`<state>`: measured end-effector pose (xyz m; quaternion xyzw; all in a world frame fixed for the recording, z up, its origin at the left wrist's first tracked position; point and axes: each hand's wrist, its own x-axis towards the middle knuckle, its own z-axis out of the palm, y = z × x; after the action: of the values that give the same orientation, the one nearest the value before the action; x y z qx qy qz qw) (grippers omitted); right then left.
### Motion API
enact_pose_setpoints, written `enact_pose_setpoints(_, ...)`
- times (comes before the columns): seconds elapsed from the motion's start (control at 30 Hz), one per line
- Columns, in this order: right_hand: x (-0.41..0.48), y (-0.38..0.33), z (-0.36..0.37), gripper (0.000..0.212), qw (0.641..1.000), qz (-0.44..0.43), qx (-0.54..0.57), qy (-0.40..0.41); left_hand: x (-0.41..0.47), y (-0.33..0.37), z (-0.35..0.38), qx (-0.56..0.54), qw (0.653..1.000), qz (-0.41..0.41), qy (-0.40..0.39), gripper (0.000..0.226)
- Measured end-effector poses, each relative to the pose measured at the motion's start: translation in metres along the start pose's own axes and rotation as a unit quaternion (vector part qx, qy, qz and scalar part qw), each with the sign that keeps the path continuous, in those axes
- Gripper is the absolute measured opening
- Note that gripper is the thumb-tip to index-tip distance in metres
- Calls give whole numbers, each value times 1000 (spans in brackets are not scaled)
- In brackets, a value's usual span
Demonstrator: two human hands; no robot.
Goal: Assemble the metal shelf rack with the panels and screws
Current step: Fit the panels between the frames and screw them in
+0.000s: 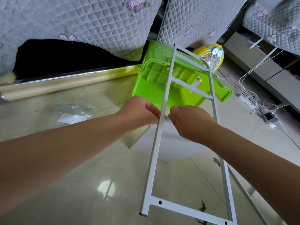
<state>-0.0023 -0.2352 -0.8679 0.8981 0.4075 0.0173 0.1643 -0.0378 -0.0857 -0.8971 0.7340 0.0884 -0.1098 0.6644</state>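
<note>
White metal side frame (164, 101) stands tilted over the floor (81, 184). Left hand (139, 111) and right hand (190, 120) pinch at its left upright, one each side, fingertips closed. Green plastic stool (155, 88) behind, yellow fan (211, 57) far right, plastic bag (74, 111) left.

1. This is a home, most likely a bedroom or living room.
2. Grey quilted covers (90, 21) with purple flowers drape furniture across the top of the frame.
3. The glossy tiled floor (81, 184) fills the lower half.
4. A cartoon-styled yellow fan (211, 57) stands upper right of centre.
5. A green plastic stool (155, 88) lies at centre.
6. White charger cables (253, 98) trail at right.
</note>
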Motion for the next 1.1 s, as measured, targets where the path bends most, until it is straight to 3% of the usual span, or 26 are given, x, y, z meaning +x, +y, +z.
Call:
enact_pose_setpoints(0.13,10,-11,1,35,983,131,43,-118,-2,0,-1,-26,1000,-9,-9,22)
enact_pose_setpoints(0.27,13,-16,-2,21,973,171,66,-142,-1,-4,-1,-36,999,-17,-10,20)
enact_pose_setpoints(0.47,-7,0,-11,27,990,79,78,-87,-1,-8,3,-6,1000,-15,4,8)
enact_pose_setpoints(0.67,-6,9,-3,10,996,-43,-43,-58,2,-10,9,-10,1000,-2,22,5)
enact_pose_setpoints(0.83,0,7,-10,18,996,-85,-36,16,8,-12,9,-23,999,-16,20,5)
enact_pose_setpoints(0.93,-1,9,0,23,995,-86,-17,41,7,-17,12,-86,996,-23,18,7)
enact_pose_setpoints(1.0,-2,7,-3,25,996,-78,-25,25,5,-19,12,-102,994,-19,11,11)
enact_pose_setpoints(1.1,-2,4,-11,21,991,-73,-81,-78,3,-20,10,-104,994,-18,-16,18)
